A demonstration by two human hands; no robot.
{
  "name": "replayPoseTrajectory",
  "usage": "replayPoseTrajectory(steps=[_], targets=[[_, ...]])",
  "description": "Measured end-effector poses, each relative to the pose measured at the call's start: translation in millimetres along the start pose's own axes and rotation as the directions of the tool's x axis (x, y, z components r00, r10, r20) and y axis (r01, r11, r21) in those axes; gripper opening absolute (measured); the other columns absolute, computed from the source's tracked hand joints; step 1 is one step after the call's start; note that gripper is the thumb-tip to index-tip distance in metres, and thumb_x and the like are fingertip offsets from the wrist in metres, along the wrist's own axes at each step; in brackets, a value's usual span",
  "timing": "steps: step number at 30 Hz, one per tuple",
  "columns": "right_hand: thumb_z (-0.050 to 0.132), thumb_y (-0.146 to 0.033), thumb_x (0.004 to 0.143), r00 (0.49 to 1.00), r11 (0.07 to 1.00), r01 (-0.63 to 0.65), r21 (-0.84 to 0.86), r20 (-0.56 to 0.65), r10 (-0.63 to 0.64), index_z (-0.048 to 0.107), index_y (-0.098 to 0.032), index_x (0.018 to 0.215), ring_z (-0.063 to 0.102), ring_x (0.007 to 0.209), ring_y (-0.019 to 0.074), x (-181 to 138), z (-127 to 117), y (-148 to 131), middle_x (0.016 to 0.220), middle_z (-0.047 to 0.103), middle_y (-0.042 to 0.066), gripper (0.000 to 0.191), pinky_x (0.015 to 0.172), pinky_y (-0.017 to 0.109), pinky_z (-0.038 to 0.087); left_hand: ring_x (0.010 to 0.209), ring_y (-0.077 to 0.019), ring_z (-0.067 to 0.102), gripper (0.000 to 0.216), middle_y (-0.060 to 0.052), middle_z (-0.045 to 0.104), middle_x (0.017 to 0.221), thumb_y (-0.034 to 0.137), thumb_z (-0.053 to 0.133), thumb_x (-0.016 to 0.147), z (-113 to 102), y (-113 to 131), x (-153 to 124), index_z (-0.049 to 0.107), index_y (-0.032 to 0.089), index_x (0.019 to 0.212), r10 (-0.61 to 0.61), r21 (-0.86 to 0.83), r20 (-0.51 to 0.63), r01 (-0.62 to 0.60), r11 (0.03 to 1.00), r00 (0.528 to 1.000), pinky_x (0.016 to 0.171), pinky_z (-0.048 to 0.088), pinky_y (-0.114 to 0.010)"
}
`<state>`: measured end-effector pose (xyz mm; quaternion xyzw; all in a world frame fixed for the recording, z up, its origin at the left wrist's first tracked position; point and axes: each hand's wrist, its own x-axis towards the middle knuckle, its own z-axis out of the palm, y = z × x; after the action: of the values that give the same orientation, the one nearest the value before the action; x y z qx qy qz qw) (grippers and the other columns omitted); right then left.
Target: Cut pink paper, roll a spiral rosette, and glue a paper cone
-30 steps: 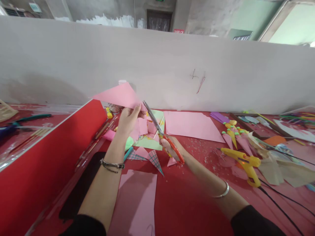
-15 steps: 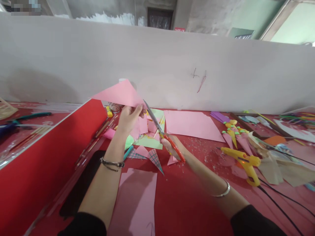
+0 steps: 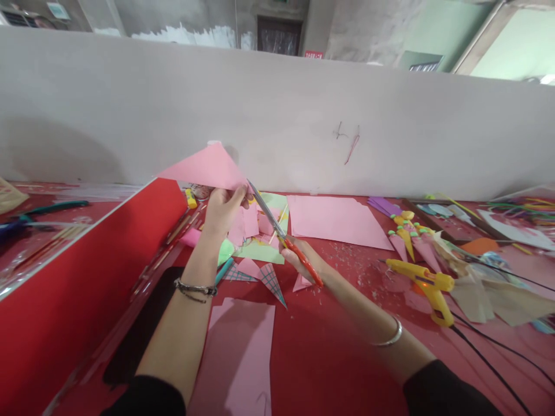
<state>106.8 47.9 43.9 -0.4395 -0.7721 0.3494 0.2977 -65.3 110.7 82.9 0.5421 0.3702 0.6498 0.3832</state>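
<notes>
My left hand [image 3: 223,209] is raised above the red table and pinches a pink paper sheet [image 3: 203,167] by its lower right edge, the sheet spreading up and to the left. My right hand [image 3: 303,257] grips red-handled scissors [image 3: 281,234]. Their metal blades point up and left and meet the pink sheet right beside my left fingers. Small pink offcuts [image 3: 248,222] hang or lie just below the left hand.
A red divider [image 3: 87,271] runs along the left. Pink sheets lie at the back [image 3: 336,222] and near me [image 3: 243,352]. A yellow glue gun [image 3: 427,284] with a black cord lies right, beside paper cones [image 3: 410,240] and scraps. A white wall [image 3: 277,115] backs the table.
The view shifted slightly. Both hands and the scissors stay nearly in place, with the blade tips edging a little further left along the sheet's edge.
</notes>
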Motion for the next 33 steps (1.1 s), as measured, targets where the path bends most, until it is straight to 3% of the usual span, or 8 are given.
replayPoseTrajectory(steps=[10,19,26,33], targets=[[0.034,-0.063,0.067,0.999,0.992,-0.047,-0.115,-0.002,0.047,0.033,-0.019,0.065,0.034,0.055,0.0104,1.0,-2.5,-1.4,0.062,0.037,-0.002,0.044,0.051,0.025,0.029,0.043,-0.0057,0.047,0.016,0.003,0.053,0.05,0.024,0.051,0.07,-2.1,-1.7,1.9,0.055,0.014,0.058,0.087,0.015,-0.093,-0.086,0.996,0.992,0.045,0.039,-0.016],[0.033,-0.051,0.075,0.999,0.999,0.031,-0.021,-0.032,-0.031,0.031,-0.019,0.061,0.031,0.053,0.0086,0.6,-1.8,3.0,0.059,0.033,-0.004,0.035,0.048,0.022,0.027,0.044,-0.0061,0.047,0.017,0.003,0.051,0.048,0.021,0.049,0.07,0.6,2.4,-2.2,0.052,0.015,0.055,0.042,0.023,0.008,-0.042,0.999,0.999,0.045,0.039,-0.017],[0.034,-0.042,0.077,1.0,0.998,-0.007,0.063,0.014,0.006,0.028,-0.02,0.059,0.026,0.049,0.0078,-1.2,-2.5,0.2,0.054,0.027,-0.005,0.029,0.045,0.021,0.023,0.046,-0.007,0.048,0.018,0.002,0.051,0.049,0.024,0.049,0.071,-0.5,-0.1,-1.4,0.053,0.015,0.056,0.041,0.008,0.023,-0.042,0.999,0.999,0.046,0.04,-0.018],[0.034,-0.041,0.077,0.999,0.994,-0.028,0.102,-0.014,0.03,0.027,-0.02,0.057,0.024,0.048,0.0074,-2.3,-0.5,-2.6,0.054,0.025,-0.005,0.029,0.043,0.021,0.021,0.046,-0.0069,0.048,0.016,0.002,0.052,0.05,0.024,0.052,0.069,-0.1,-1.4,-1.4,0.053,0.015,0.056,0.029,-0.024,0.022,-0.028,0.999,0.999,0.045,0.04,-0.018]])
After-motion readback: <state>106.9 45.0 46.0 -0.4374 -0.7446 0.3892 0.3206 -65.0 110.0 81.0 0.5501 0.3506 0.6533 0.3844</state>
